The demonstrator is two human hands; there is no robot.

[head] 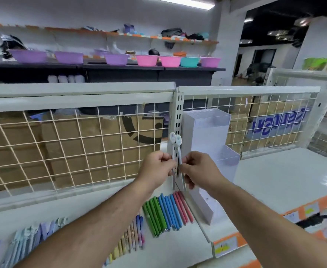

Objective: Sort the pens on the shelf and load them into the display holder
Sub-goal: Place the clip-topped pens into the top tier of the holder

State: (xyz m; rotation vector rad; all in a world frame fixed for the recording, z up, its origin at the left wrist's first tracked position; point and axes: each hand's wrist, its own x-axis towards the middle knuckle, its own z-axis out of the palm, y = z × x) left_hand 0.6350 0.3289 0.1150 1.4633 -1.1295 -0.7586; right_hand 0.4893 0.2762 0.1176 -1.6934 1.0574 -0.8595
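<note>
The left hand (156,168) and right hand (198,170) each hold 1 slim white pen in a curled pinching grip. The left pen (173,149) and right pen (179,151) stand upright side by side, rounded caps up. Both forearms reach forward. The clear, stepped acrylic display holder (207,130) stands just behind on the white shelf (100,206).

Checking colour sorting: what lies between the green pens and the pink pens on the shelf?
Head view: a group of slim blue pens lies between the green pens and pink pens.
</note>
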